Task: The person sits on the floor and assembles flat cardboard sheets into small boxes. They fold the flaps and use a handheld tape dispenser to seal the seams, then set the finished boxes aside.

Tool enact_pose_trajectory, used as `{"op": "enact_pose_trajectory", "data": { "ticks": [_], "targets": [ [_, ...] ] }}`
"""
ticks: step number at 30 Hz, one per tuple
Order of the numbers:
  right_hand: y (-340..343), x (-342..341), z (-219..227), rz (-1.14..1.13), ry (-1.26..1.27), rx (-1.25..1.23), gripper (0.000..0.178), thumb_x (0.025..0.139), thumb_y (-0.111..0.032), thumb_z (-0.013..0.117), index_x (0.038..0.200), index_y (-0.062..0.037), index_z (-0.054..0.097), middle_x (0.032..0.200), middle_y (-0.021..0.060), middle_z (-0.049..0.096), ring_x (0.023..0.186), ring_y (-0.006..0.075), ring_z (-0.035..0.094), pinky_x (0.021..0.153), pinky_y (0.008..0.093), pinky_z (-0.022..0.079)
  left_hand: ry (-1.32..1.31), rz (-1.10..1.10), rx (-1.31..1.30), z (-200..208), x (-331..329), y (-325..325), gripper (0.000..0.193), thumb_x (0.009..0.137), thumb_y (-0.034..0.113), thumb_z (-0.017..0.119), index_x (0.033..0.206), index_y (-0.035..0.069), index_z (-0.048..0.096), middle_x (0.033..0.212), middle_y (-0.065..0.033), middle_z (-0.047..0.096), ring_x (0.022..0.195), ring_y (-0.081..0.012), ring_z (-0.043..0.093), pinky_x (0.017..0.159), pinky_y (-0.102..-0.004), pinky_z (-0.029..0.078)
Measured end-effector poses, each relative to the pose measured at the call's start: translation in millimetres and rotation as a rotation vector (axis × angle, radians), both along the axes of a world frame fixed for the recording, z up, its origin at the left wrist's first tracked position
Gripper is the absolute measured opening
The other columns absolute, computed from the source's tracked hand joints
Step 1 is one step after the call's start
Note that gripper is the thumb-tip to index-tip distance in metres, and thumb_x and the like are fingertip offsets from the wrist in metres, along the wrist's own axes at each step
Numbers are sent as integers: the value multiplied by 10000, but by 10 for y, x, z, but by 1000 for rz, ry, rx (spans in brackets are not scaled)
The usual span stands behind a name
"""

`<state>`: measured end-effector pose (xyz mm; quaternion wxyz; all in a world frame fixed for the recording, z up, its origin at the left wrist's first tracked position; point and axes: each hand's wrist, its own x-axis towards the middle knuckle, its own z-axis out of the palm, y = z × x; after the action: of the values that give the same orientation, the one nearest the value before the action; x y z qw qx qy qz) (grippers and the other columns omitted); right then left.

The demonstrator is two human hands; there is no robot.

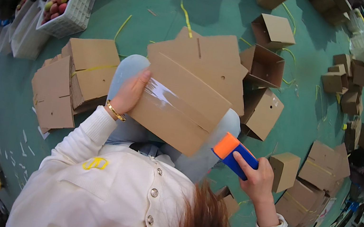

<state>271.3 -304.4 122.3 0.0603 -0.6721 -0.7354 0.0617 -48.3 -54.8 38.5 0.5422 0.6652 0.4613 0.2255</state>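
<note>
Hair [209, 226]: your brown hair and white jacket [119, 199] fill the lower frame, closest to the lens.
Box [190, 95]: a cardboard box rests on your lap, taped bottom facing you, flaps pointing up and away; its long axis runs from lower left to upper right.
Tape strip [170, 99]: clear tape runs along the bottom seam.
Left hand [130, 93]: you grip the box's left edge, thumb on the taped face.
Right hand [255, 176]: you clench a blue and orange tape dispenser [235, 155], just off the box's lower right corner.
Surroundings: folded boxes [266, 67] lie near on the green floor [6, 98]; a flat stack [74, 78] sits to your left.
</note>
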Motion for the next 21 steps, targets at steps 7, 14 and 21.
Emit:
{"op": "enact_pose_trajectory", "data": {
  "ticks": [7, 14, 21],
  "targets": [
    [-116, -76, 230, -69, -109, -63, 677, 624, -67, 746, 1246, -299, 611, 754, 92, 444, 652, 268, 500, 601, 367, 453, -31, 3, 51, -63, 10, 30, 514, 1036, 374, 338, 1300, -42, 485, 1263, -141, 577, 1184, -215, 515, 1011, -295, 365],
    [395, -423, 299, -97, -235, -319, 699, 648, -119, 761, 1292, -305, 561, 777, 93, 489, 689, 264, 546, 599, 367, 471, 58, 49, 13, -171, -17, 17, 532, 1022, 412, 361, 1185, -51, 567, 1124, -156, 638, 1054, -224, 575, 930, -312, 420],
    [531, 21, 30, 182, -175, -93, 635, 701, -117, 676, 1272, -374, 572, 805, 69, 500, 722, 236, 539, 603, 343, 442, -21, 99, -59, -185, -57, 49, 538, 1022, 421, 358, 1106, -56, 593, 1007, -135, 641, 940, -202, 563, 879, -310, 430]
  ]
}}
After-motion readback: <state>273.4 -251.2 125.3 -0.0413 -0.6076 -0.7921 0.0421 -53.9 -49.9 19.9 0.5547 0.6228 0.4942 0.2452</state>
